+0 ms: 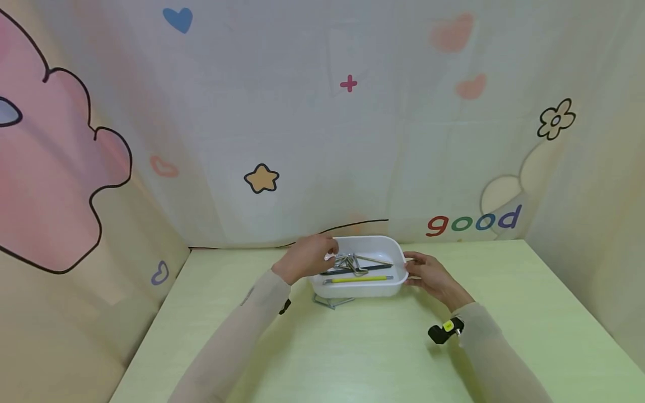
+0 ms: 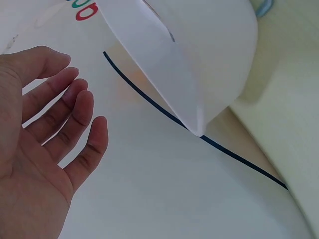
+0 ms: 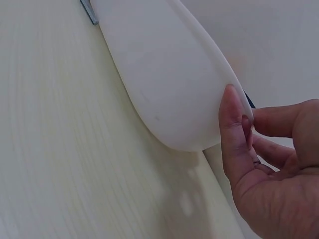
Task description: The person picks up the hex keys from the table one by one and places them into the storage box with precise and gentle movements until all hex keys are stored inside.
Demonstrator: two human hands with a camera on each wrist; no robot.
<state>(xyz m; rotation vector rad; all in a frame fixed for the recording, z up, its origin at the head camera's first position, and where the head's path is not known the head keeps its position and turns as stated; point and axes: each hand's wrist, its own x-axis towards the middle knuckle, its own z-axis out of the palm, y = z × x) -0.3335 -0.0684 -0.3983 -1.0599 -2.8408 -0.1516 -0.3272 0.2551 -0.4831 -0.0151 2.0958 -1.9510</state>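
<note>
A white plastic tray (image 1: 363,289) stands at the back of the table, tilted slightly toward me. In it lie a yellow pen-like stick (image 1: 359,279), a dark slim stick (image 1: 375,268) and several metal L-shaped keys (image 1: 351,262) in a loose heap. My left hand (image 1: 312,256) hovers at the tray's left end; the left wrist view shows its fingers loosely bent, with nothing in them. At the right end, my right hand (image 3: 269,164) pinches the tray's rim between thumb and fingers. More L-shaped keys (image 1: 333,303) lie on the table just before the tray.
The pale green table (image 1: 353,352) meets a printed cloth backdrop (image 1: 322,140) right behind the tray. Cloth also hangs along the left and right sides. A black strap device (image 1: 445,330) is on the right wrist.
</note>
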